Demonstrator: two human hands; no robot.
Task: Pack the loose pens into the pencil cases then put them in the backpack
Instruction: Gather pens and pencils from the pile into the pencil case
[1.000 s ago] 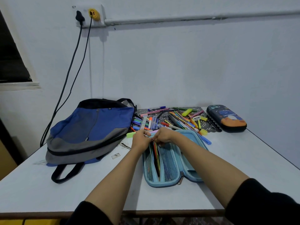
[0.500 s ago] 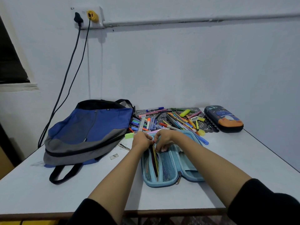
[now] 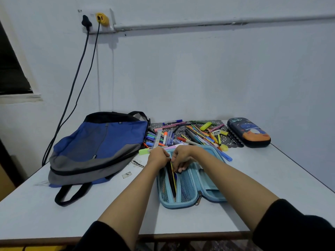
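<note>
Pencil case [image 3: 188, 189], blue, lying open on counter [image 3: 272, 174]. Left hand [image 3: 158, 157] gripping its far rim, seemingly; right hand [image 3: 181, 158] pinching pencils [image 3: 173, 178], feeding them into centre slot. Best: keeping tips aligned, sliding flat. Loose pens [image 3: 192, 134] waiting behind; backpack [image 3: 97, 147] lying left.

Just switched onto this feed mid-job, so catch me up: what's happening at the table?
A person works with both hands at the far end of the open light-blue zip pencil case. The left hand grips its edge while the right hand pinches the dark and yellow pens in its left half. Many loose coloured pens lie piled behind it. The closed dark-blue and orange pencil case sits far right, and the blue and grey backpack lies flat at left.
</note>
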